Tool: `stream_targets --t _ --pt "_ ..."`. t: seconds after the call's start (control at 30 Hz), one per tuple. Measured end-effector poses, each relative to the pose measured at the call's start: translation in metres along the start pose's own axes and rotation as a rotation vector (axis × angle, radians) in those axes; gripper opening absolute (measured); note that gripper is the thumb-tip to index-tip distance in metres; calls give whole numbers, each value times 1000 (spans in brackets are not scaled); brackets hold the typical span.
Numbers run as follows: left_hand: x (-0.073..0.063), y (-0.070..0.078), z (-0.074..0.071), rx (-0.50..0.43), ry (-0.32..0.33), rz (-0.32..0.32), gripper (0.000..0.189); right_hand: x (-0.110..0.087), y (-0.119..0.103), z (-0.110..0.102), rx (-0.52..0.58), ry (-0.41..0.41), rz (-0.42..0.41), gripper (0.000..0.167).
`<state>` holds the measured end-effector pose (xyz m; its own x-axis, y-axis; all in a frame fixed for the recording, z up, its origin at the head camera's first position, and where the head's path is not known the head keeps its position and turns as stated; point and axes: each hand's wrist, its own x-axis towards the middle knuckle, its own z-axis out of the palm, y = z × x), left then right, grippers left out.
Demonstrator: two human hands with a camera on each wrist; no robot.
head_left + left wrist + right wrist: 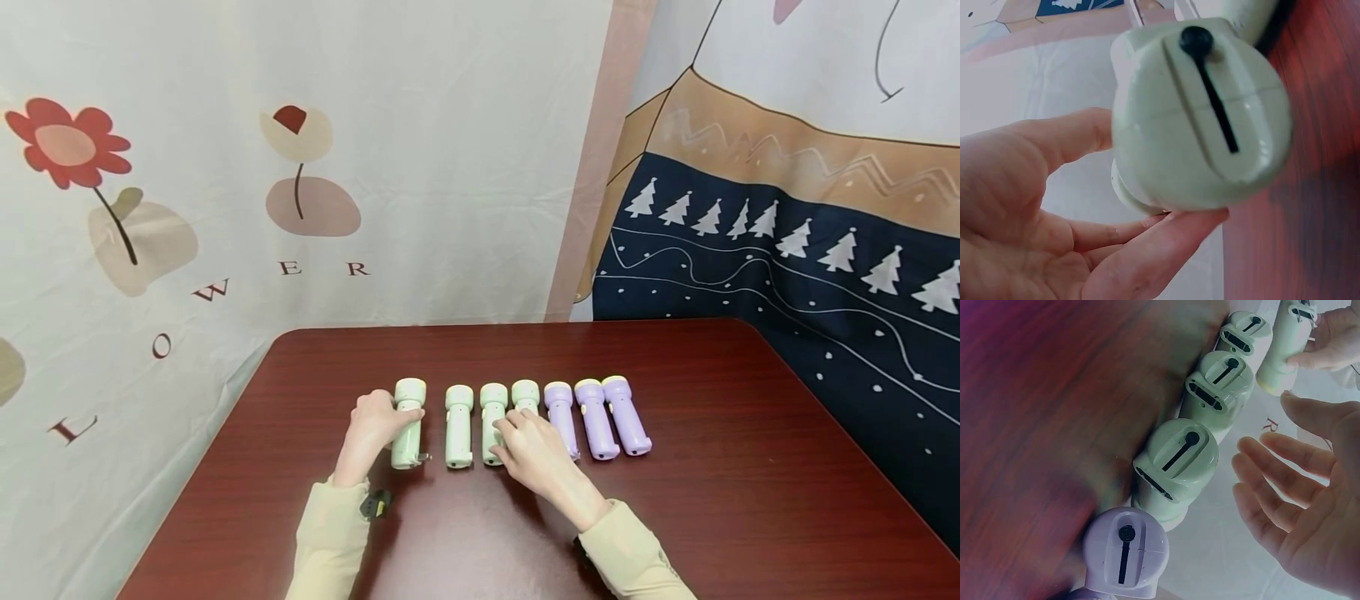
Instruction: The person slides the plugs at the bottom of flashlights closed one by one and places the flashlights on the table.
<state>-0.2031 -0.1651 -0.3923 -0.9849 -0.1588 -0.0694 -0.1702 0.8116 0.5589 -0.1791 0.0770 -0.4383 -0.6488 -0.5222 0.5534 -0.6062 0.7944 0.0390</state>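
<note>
My left hand (370, 429) grips the leftmost pale green flashlight (410, 393), thumb across its front. In the left wrist view, that flashlight's rounded end with a black slot faces the camera between thumb and fingers. My right hand (538, 457) is over the other green flashlights, its fingers loosely spread. It overlaps a green flashlight (493, 396) and the green one beside it (526, 390), hiding part of both. In the right wrist view, the right hand (1310, 506) holds nothing, its fingertips beside the row. Another green flashlight (459, 425) lies between the two hands.
Three purple flashlights stretch to the right: one (561, 408) close to the right hand, then a middle one (596, 421) and the outermost (628, 417), slanted. All are on a dark red-brown table (712, 467). Behind it hangs a printed curtain (450, 150).
</note>
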Motion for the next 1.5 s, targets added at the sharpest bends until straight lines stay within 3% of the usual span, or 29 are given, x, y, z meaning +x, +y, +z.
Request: stream_targets --t 0.57,0.83,1.13,1.5 --pt "-3 34 22 -105 44 52 35 5 -6 -4 146 51 -4 35" --pt "-6 42 30 -162 78 62 43 5 -10 -6 182 36 -41 39" --pt "-8 48 35 -211 107 71 45 6 -11 -3 174 86 -97 42" --pt "-10 50 39 -236 129 80 43 6 -13 -7 150 88 -78 36"
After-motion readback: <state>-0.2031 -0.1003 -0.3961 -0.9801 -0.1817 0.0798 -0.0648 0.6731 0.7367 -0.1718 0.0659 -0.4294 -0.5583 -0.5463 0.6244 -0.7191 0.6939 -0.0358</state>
